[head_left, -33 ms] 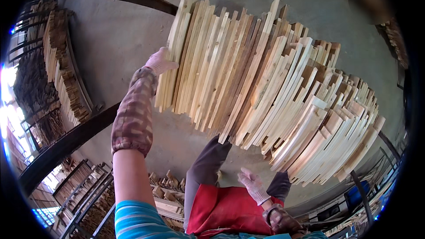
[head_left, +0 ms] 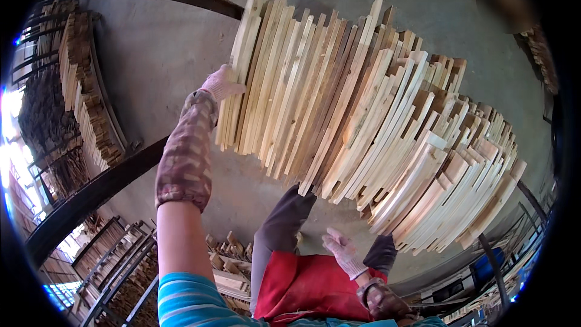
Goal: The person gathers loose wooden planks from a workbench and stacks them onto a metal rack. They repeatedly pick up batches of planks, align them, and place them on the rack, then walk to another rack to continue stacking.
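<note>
While the left hand (head_left: 224,82) is laid on the left end of the plank row (head_left: 361,122), gripping cannot be confirmed; steadying seems intended, and a firm hold would be needed next. The right hand (head_left: 342,248) is held empty, uncurled.

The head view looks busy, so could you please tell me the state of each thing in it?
Left hand: gloved, touching the row's left end; firmness of grip unclear.
Right hand: gloved, open, apart from the wood.
Wooden strips: side by side, ends uneven.
Red apron: worn, over the lap.
Left sleeve cover: worn on the forearm.
Wood pile at left: stacked.
</note>
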The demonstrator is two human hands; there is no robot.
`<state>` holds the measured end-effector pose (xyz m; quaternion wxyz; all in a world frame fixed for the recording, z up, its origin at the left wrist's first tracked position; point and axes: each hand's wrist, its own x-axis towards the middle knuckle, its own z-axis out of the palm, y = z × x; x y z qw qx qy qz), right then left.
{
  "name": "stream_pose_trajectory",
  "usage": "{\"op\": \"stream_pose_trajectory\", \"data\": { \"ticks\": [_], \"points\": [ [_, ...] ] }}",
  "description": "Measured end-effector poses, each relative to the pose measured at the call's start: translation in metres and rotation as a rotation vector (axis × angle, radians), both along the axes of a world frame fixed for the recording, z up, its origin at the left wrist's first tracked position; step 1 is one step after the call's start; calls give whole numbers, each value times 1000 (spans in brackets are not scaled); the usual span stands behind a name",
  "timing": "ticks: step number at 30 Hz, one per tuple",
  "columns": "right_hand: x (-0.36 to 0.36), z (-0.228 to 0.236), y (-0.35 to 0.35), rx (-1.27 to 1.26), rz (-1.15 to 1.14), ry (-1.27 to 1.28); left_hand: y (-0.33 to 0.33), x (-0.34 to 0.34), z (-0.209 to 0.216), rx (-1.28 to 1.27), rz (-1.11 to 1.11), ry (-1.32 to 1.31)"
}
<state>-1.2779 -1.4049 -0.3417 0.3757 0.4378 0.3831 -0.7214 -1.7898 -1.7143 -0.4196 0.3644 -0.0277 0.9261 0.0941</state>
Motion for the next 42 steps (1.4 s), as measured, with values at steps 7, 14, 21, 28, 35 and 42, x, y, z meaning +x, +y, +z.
{"op": "stream_pose_trajectory", "data": {
  "ticks": [7,14,21,28,35,42],
  "points": [
    [-19,-4,-12,-38,-8,-59,14,6,-9,-54,35,-110],
    [-12,-23,-23,18,-90,-21,-38,13,-45,373,311,-222],
    [-22,-8,-12,43,124,81,26,73,-35,582,620,119],
    [4,-3,-15,89,-76,118,-3,75,-58,7,409,273],
    [10,51,61,104,-86,121,114,140,-10,126,275,454],
    [79,68,139,269,-262,170,334,317,66,884,468,155]
  ]
}}
